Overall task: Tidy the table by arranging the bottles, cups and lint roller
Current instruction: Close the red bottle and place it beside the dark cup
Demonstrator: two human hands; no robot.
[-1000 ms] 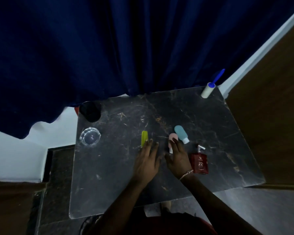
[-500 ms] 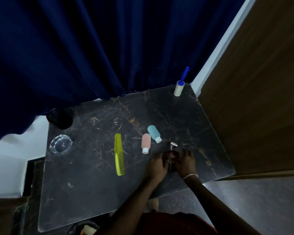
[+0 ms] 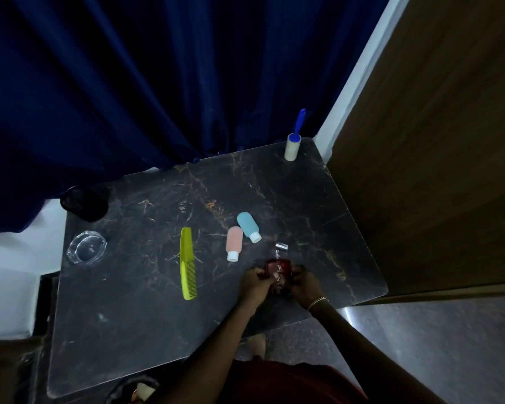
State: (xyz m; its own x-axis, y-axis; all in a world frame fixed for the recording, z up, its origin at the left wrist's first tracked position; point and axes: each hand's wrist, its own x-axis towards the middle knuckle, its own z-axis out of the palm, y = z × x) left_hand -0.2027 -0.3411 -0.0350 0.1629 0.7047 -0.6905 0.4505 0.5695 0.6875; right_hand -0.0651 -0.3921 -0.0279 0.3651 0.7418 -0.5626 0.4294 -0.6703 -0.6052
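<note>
Left hand (image 3: pixel 255 282) and right hand (image 3: pixel 305 284) grip the red bottle (image 3: pixel 278 266) at the marble table's (image 3: pixel 158 330) near side, pink bottle (image 3: pixel 234 242) and blue bottle (image 3: pixel 247 227) lying just beyond, lint roller (image 3: pixel 292 147) upright at the far corner by a navy curtain (image 3: pixel 158 83).

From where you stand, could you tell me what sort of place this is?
Probably a bedroom or dressing corner: a dark marble-look table beside a blue curtain, with a yellow comb, a lint roller and a pink travel bottle on it.
</note>
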